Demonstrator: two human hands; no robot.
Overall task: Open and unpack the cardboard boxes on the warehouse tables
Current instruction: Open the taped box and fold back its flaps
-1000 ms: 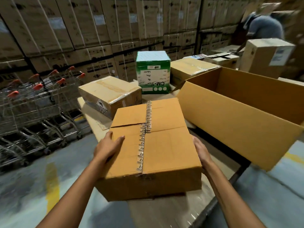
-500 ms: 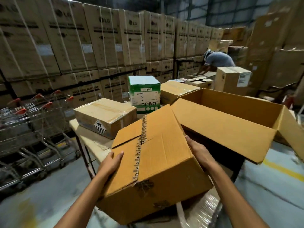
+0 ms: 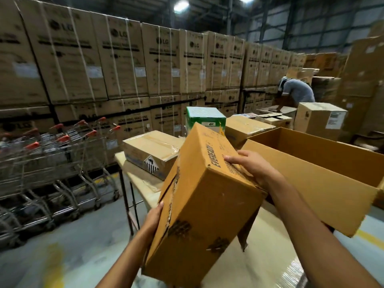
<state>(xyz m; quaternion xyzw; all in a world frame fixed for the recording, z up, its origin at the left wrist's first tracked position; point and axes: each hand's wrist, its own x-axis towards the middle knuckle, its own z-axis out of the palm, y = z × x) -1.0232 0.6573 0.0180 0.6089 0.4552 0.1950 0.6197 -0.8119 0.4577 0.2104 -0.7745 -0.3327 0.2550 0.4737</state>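
While the tilted box (image 3: 203, 194) lies between them, right hand (image 3: 249, 165) curls over its edge — left hand (image 3: 154, 217) grip hidden.

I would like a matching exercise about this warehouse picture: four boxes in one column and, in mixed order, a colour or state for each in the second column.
Column 1
1. Eveready box
2. large box on the right
3. half-hidden box behind the Eveready box
4. box with the diamond label

Column 2
A. green and white
B. open on top
C. wrapped in clear film
D. tilted, held between the left hand and the right hand

Pairs: 1-D, 2-B, 3-A, 4-C
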